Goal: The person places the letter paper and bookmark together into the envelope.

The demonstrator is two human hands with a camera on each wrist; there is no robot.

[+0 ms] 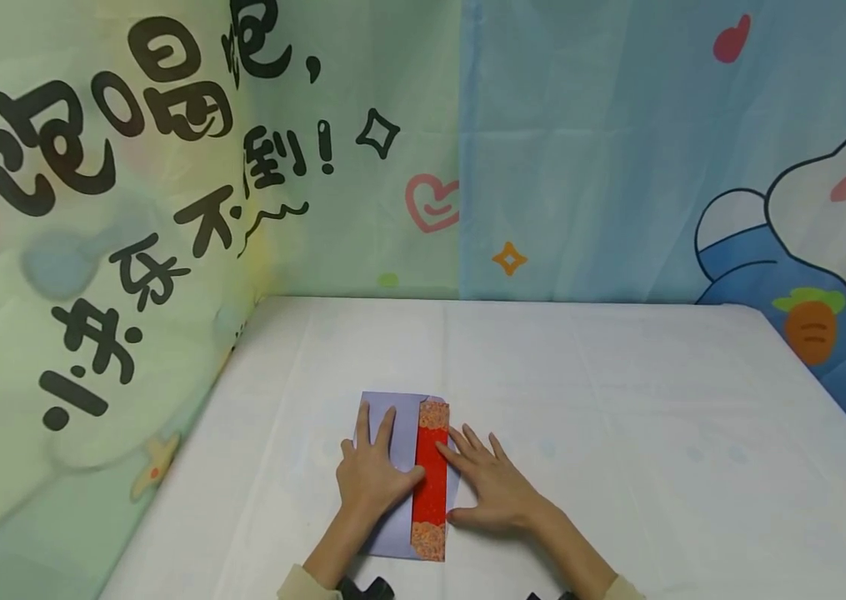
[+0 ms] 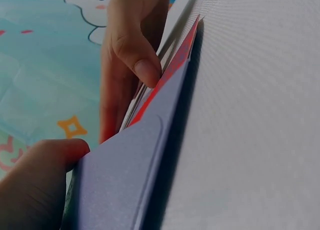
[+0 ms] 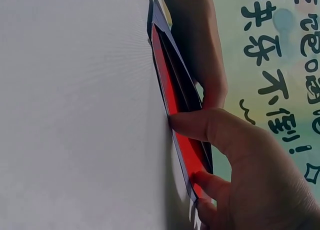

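Observation:
A lavender folded paper (image 1: pixel 404 433) lies on the white table, with a red strip with orange speckled ends (image 1: pixel 433 487) along its right side. My left hand (image 1: pixel 372 477) rests on the lavender part with fingers spread, its thumb at the red strip's left edge. At the strip's right edge, my right hand (image 1: pixel 496 490) touches with thumb and fingertips, fingers spread. In the right wrist view, the red face (image 3: pixel 172 97) slants up from the table, and a dark gap shows behind it. The left wrist view shows the lavender flap (image 2: pixel 117 177) raised beside the left thumb.
A white cloth covers the table (image 1: pixel 640 425). Behind it hangs a printed curtain (image 1: pixel 580 150) with a cartoon figure, and another with black lettering (image 1: pixel 92 333) runs along the left side. Dark objects (image 1: pixel 367 588) show near the left wrist at the bottom edge.

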